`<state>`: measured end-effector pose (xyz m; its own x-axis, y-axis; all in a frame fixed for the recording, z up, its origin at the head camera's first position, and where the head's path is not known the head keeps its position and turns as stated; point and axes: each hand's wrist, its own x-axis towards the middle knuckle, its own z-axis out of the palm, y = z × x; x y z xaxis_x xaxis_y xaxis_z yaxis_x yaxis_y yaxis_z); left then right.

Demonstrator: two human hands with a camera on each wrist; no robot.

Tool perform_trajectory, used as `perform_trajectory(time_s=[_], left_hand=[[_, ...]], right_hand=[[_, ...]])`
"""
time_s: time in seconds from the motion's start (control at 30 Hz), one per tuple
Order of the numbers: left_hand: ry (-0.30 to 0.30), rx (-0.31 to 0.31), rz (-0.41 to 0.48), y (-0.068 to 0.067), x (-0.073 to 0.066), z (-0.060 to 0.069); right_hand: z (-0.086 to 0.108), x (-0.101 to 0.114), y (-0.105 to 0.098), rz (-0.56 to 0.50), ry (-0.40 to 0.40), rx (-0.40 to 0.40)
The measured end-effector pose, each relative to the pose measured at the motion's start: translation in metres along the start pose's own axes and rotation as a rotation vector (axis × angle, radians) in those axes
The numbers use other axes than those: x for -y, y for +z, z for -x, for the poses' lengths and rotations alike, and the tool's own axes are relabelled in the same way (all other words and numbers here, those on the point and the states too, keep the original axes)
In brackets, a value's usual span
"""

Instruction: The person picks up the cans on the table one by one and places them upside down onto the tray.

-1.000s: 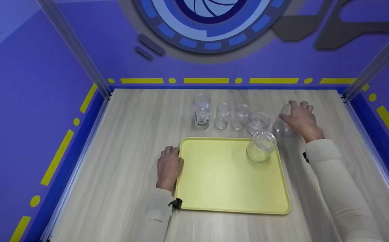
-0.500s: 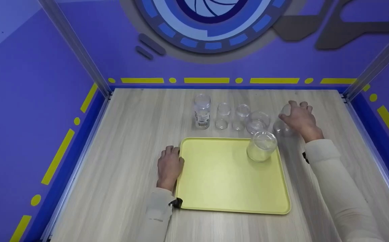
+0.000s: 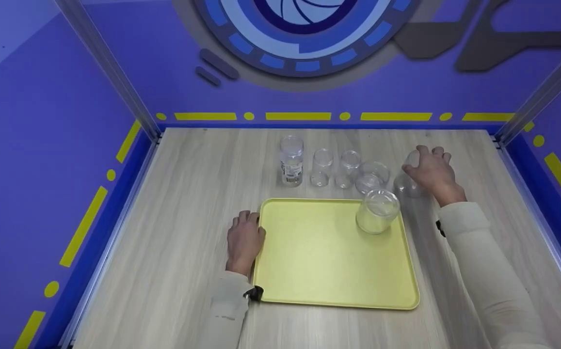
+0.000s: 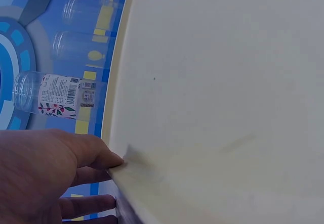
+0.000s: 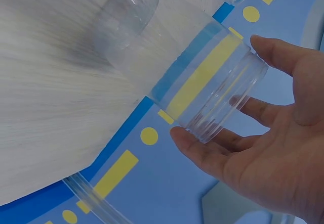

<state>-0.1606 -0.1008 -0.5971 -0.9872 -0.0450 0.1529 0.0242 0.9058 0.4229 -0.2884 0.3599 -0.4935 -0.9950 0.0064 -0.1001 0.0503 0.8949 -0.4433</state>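
My left hand (image 3: 245, 240) grips the left rim of the yellow tray (image 3: 328, 271) near its far corner. In the left wrist view, the thumb (image 4: 109, 155) lies on the rim while other fingers stay outside it. Beyond the tray's far right corner, my right hand (image 3: 434, 172) holds a clear jar (image 5: 187, 67) around its threaded mouth; that jar stands on the table. A wide clear jar (image 3: 377, 213) sits in the tray's far right corner.
Behind the tray stands a row of clear containers: a labelled jar (image 3: 291, 162), two slim jars (image 3: 321, 167) and a low, wide jar (image 3: 372, 177). Blue-purple panels (image 3: 299, 104) border the back and sides of the wooden table (image 3: 188, 194).
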Motion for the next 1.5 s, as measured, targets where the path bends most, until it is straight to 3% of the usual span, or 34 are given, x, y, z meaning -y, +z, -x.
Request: perform_trajectory(time_s=[0.43, 0.9, 1.5], left_hand=[[-0.001, 0.002, -0.005, -0.0005, 0.0, 0.0005], [-0.026, 0.048, -0.001, 0.0003, -0.0003, -0.0012], [-0.019, 0.046, -0.033, 0.0008, -0.0002, -0.0017]], right_hand=[[0.0002, -0.0029, 0.0015, -0.023, -0.004, -0.016], [0.0014, -0.0045, 0.0043, -0.033, -0.013, -0.075], [0.0054, -0.0071, 0.0016, -0.046, 0.014, -0.088]])
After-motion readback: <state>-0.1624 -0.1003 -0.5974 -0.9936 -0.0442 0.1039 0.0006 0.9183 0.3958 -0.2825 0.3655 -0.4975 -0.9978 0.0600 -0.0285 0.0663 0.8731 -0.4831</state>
